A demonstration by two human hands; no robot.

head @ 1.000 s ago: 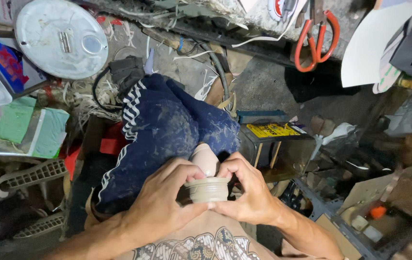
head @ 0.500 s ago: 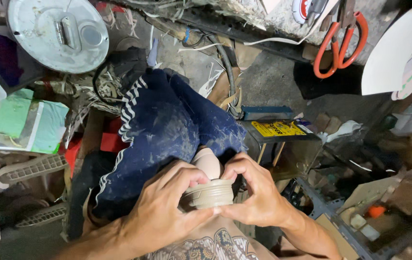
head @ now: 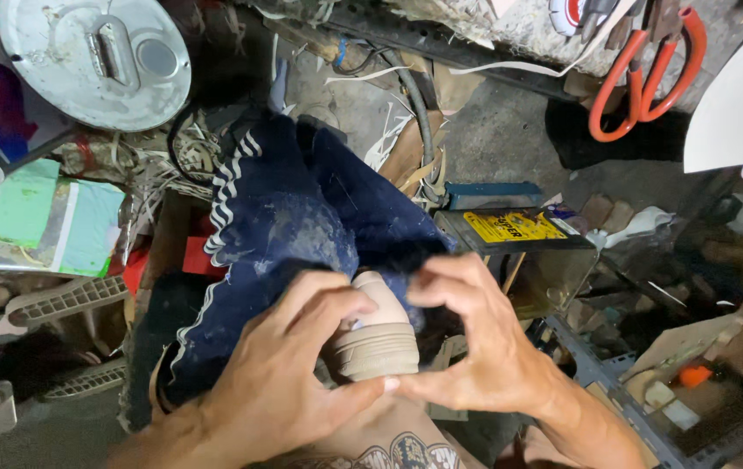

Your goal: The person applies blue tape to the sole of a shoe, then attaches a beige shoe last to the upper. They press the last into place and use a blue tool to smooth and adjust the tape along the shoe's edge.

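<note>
Both hands, left and right, clasp a beige ridged roll over a lap in navy shorts. A loose grip could drop it into floor clutter.

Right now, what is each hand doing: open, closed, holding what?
Left hand: closed around the beige ridged piece, thumb under it.
Right hand: fingers curled on the same piece's other side.

Left hand and right hand both grip a beige shoe sole, thumbs meeting at its near edge. Navy shorts just beyond. Orange scissors far right; metal lid far left.
</note>
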